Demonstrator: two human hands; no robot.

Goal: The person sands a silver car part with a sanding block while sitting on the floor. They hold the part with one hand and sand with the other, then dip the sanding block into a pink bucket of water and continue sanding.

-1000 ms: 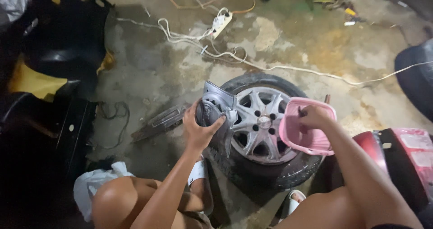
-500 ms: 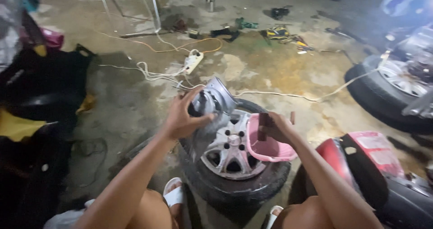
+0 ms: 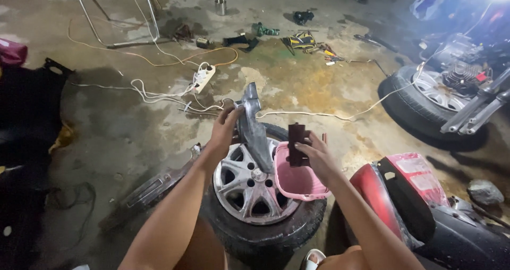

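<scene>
My left hand grips a grey, curved metal or plastic panel piece and holds it upright over a car wheel that lies flat on the floor in front of me. My right hand holds a small dark rectangular piece, like sandpaper, just above a pink plastic basin. The basin rests on the wheel's right side, next to the silver alloy rim.
A red and black motorbike body part lies at my right. A second tyre with engine parts sits far right. A white power strip and cables cross the stained concrete floor. Tools are scattered further back. Dark items lie at the left.
The panel piece has been turned from flat on the wheel to upright. My right hand has come off the basin's rim and now holds the dark piece. The view has tilted up.
</scene>
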